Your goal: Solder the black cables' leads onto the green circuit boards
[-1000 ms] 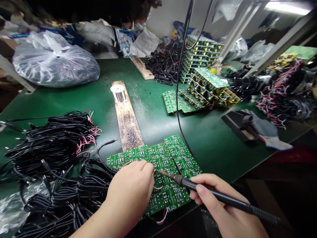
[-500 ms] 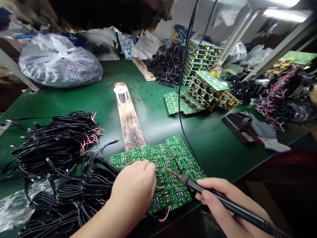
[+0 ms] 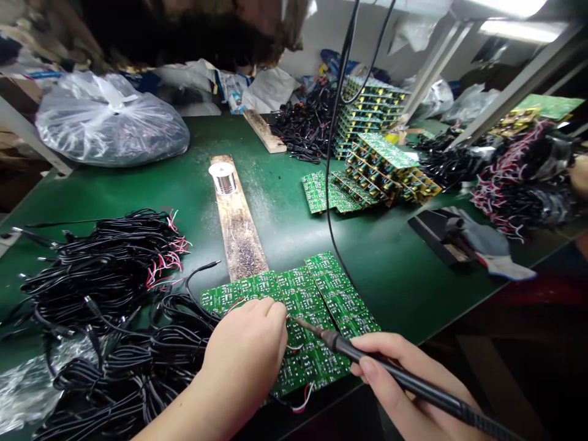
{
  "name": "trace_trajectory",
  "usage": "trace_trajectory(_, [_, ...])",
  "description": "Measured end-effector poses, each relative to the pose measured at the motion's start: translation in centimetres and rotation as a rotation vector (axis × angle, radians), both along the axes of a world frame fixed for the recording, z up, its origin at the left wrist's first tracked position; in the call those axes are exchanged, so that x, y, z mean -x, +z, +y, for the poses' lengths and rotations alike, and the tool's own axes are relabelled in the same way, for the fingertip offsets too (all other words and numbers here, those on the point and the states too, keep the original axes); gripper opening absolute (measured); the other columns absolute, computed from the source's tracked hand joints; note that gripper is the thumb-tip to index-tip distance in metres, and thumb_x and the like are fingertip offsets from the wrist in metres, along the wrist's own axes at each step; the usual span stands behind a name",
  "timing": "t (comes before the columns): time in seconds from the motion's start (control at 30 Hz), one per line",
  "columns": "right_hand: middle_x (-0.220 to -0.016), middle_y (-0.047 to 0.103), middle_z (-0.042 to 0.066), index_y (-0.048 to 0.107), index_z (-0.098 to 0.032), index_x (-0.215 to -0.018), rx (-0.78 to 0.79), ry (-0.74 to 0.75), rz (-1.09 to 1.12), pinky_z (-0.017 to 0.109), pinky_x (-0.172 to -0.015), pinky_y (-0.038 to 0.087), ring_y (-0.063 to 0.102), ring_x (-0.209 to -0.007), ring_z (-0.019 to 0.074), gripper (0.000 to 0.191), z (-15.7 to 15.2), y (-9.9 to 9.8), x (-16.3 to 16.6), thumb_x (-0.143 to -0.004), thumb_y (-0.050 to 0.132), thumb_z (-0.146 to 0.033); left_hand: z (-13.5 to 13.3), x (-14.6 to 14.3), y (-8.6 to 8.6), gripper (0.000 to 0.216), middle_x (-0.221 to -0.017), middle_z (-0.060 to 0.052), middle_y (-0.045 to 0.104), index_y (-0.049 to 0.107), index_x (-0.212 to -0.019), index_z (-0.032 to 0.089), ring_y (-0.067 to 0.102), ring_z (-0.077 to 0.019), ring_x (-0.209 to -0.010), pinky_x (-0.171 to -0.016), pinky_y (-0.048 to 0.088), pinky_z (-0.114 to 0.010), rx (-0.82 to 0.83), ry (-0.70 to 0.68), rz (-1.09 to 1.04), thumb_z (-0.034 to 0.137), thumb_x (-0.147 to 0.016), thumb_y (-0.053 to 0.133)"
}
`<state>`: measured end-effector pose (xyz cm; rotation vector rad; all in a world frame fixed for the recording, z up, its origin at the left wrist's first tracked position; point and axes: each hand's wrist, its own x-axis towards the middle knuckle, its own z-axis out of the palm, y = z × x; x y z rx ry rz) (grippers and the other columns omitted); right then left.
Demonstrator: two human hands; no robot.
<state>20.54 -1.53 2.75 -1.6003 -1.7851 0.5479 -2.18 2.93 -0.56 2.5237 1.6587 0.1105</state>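
My left hand [image 3: 250, 349] is closed in a fist over the green circuit boards [image 3: 301, 291], its fingertips mostly hidden. A thin wire end peeks out beside those fingers, seemingly from a cable in their grip. Held like a pen in my right hand [image 3: 399, 373] is a black soldering iron [image 3: 337, 343]. Its tip comes in from the right, close to the wire end and just above or on the board; contact is unclear. Red and white leads [image 3: 304, 399] stick out at the near edge of the boards. Looped black cables [image 3: 160, 343] lie left of my left wrist.
Behind the boards, a solder spool [image 3: 223, 179] stands on a scorched wooden strip [image 3: 243, 236]. More bundled cables [image 3: 101, 263] and a stuffed plastic bag [image 3: 113, 125] occupy the left. Stacked circuit boards [image 3: 381, 165] stand farther back. The iron's cord [image 3: 331, 226] hangs across the bench.
The soldering iron's tip has shifted left toward my left fingers, my right hand moving with it. My left hand stays almost in place. The whole view has shifted slightly.
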Motion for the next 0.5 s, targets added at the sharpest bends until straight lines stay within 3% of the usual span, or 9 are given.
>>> trace_trajectory(0.27, [-0.087, 0.078, -0.006, 0.073, -0.032, -0.096, 0.001, 0.019, 0.028, 0.017, -0.074, 0.062, 0.076, -0.075, 0.0123, 0.01, 0.0, 0.1, 0.3, -0.092, 0.064, -0.034, 0.0, 0.0, 0.0, 0.024, -0.08, -0.003, 0.063, 0.057, -0.081, 0.022, 0.06, -0.0227, -0.076, -0.07, 0.047, -0.037, 0.007, 0.007, 0.023, 0.018, -0.1, 0.043])
trace_trajectory(0.5, [-0.086, 0.078, -0.003, 0.072, -0.029, -0.101, 0.017, -0.033, 0.055, 0.017, -0.068, 0.063, 0.077, -0.073, 0.0139, 0.016, -0.1, -0.3, -0.6, -0.096, 0.06, -0.038, -0.1, -0.1, -0.1, 0.023, -0.079, -0.002, 0.062, 0.056, -0.081, 0.023, 0.06, -0.0234, -0.076, -0.071, 0.047, -0.039, 0.005, 0.007, 0.022, 0.018, -0.099, 0.044])
